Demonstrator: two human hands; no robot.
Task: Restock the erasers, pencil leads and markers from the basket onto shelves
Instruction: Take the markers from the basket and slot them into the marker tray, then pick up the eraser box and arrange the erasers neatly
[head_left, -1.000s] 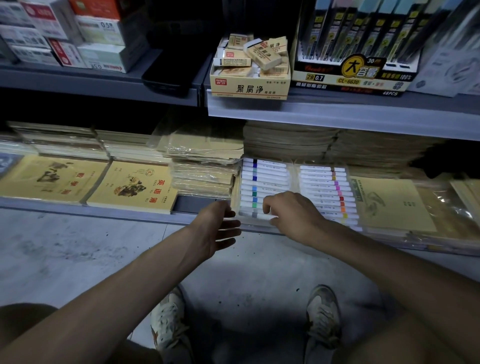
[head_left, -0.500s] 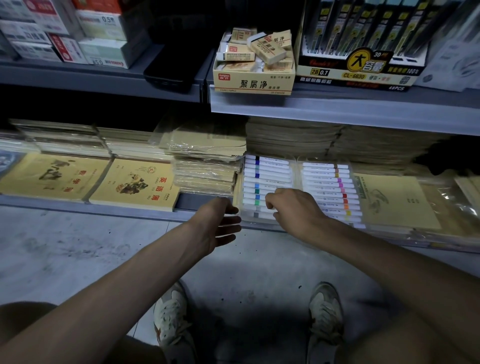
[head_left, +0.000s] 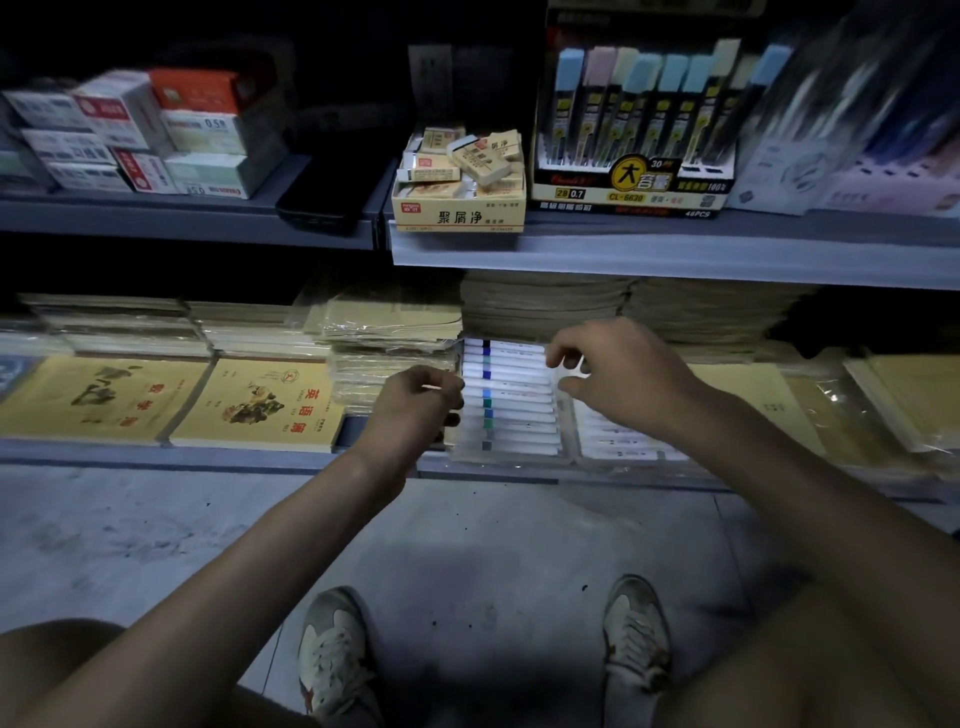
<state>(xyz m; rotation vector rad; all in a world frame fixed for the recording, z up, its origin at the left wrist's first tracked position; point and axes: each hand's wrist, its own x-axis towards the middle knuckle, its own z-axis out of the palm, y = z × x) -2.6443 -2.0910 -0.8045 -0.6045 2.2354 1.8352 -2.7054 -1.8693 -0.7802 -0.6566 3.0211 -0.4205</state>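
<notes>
- Above the marker pack (head_left: 511, 400) we saw little headroom: the upper shelf's edge (head_left: 675, 257) overhung it, and paper stacks (head_left: 545, 306) filled the depth behind.
- To the pack's left a wrapped pile of exercise books (head_left: 395, 353) rose higher than it, and our left hand (head_left: 415, 405) sat in the narrow gap between them.
- Our right hand (head_left: 618, 374) covered the second marker pack (head_left: 618, 441) just beside the first.
- The floor (head_left: 493, 545) before the lower shelf lay open, down to our two shoes (head_left: 337, 654).
</notes>
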